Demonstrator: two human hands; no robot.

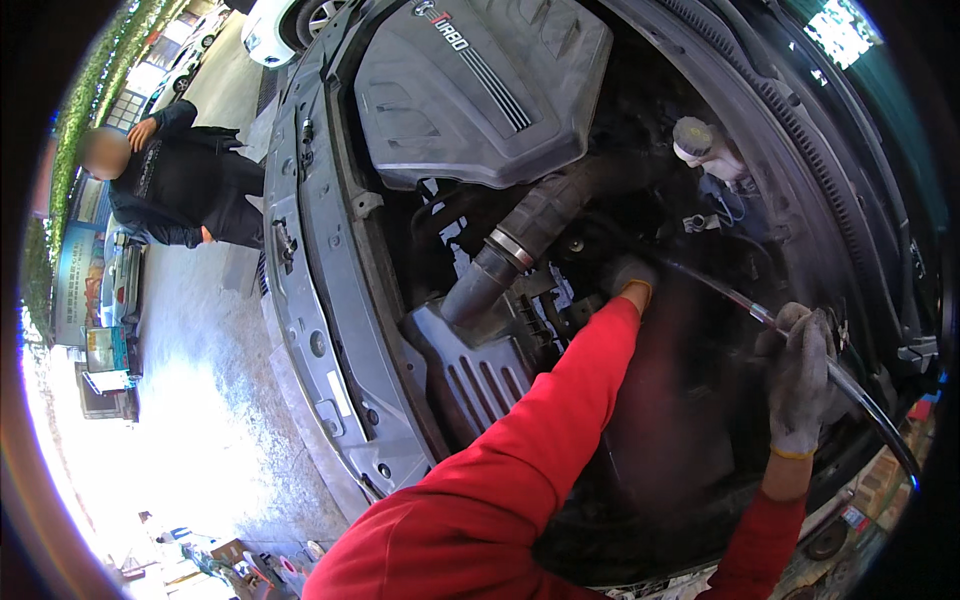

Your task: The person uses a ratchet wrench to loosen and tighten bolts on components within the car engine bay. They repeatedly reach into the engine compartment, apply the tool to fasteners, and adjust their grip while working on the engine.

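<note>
My right hand (799, 375), in a grey knit work glove, is closed around a long black tube (870, 401) with a metal collar. From there the tube runs down into the dark engine bay, where its far end is lost in shadow. My left hand (634, 279), also gloved, reaches deep into the bay beside the ribbed air intake hose (551, 210). Its fingers are hidden, so what it touches cannot be seen. A metal hose clamp (511, 249) joins the intake hose to the black air filter housing (487, 367) near my left forearm.
A plastic engine cover (480, 90) lies at the top. A fluid reservoir (694, 139) with a dark cap stands near the windshield cowl (795, 120). The car's front crossmember (322, 300) borders the bay. Beyond it, another person (180, 180) stands on the concrete floor (202, 322).
</note>
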